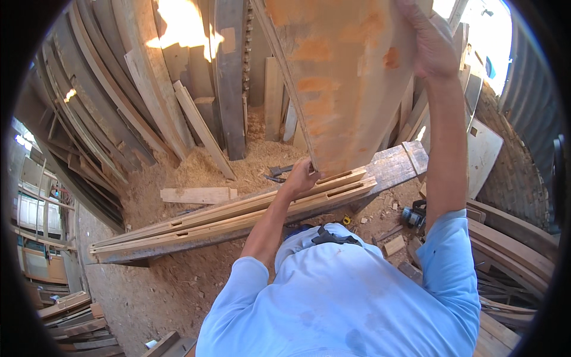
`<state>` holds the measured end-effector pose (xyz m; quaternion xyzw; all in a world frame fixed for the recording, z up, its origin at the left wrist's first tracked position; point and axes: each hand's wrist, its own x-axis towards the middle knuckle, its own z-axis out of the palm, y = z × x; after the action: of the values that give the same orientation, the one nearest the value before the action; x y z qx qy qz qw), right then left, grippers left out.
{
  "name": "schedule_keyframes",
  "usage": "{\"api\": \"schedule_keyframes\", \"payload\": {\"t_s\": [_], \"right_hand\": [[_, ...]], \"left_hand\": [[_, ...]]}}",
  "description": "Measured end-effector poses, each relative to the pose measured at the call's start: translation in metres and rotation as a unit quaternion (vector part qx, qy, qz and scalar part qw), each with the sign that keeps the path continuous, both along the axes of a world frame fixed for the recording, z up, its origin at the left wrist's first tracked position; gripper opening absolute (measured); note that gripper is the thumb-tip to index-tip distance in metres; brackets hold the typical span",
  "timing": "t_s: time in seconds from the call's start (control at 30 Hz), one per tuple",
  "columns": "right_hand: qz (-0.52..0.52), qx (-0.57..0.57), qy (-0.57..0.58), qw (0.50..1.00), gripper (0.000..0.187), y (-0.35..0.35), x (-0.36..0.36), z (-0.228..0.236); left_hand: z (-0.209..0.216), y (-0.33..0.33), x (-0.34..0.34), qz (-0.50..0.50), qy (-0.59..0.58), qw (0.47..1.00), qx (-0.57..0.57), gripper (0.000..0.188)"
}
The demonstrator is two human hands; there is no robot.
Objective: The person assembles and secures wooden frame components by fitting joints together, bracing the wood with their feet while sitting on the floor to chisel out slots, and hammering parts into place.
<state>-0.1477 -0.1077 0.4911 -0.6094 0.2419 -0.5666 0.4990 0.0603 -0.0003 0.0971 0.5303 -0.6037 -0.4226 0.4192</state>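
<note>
Sawdust and wood chips cover the dirt floor [166, 297] of a workshop crowded with timber. Nearest, at the bottom centre of the frame, is the person's light blue shirt [351, 291], with dark damp patches on it. Just beyond its right shoulder, a teal and black power tool [413, 214] lies near a short wood block [394, 246].

Across the middle runs a long, low bench [395, 163], slanting up toward the right. Two slotted wooden strips [238, 208] lie along it side by side, their ends close to the left hand [301, 178]. That hand has its fingers curled at the lower corner of a large wooden panel [351, 77]; whether they pinch it, I cannot tell. At the upper right, the right hand [439, 47] grasps the panel's right edge. The panel stands tilted at the upper centre, its face marked with orange patches.

Behind the bench, a loose board [199, 195] lies on sawdust. Farther off, long planks [107, 89] lean together at the upper left, and corrugated sheeting [538, 101] curves along the right rim.
</note>
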Motion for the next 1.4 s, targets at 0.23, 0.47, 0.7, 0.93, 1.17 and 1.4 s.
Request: {"api": "schedule_keyframes", "payload": {"t_s": [0.23, 0.47, 0.7, 0.93, 1.17, 1.4], "right_hand": [[0.032, -0.041, -0.034, 0.998, 0.041, -0.008, 0.024, -0.025], [0.057, -0.056, -0.028, 0.996, 0.051, -0.027, 0.026, -0.046], [0.011, -0.037, 0.038, 0.999, 0.055, -0.056, -0.009, -0.08], [-0.03, -0.061, -0.005, 0.998, 0.057, -0.069, -0.023, -0.091], [-0.063, -0.099, -0.049, 0.992, 0.059, -0.067, -0.028, -0.098], [-0.121, -0.084, -0.025, 0.989, 0.054, -0.078, -0.04, -0.121]], "left_hand": [[-0.025, 0.005, 0.01, 0.023, -0.034, 0.999, 0.035, 0.038], [-0.008, 0.004, -0.004, 0.04, -0.088, 0.992, 0.082, 0.039], [-0.071, -0.004, -0.011, 0.036, 0.008, 0.997, 0.065, 0.04], [-0.085, -0.012, -0.003, 0.033, -0.072, 0.996, 0.037, 0.042], [-0.049, -0.015, 0.004, -0.059, -0.15, 0.985, -0.067, 0.047], [-0.088, -0.015, -0.012, -0.004, -0.287, 0.947, 0.147, 0.043]]}}
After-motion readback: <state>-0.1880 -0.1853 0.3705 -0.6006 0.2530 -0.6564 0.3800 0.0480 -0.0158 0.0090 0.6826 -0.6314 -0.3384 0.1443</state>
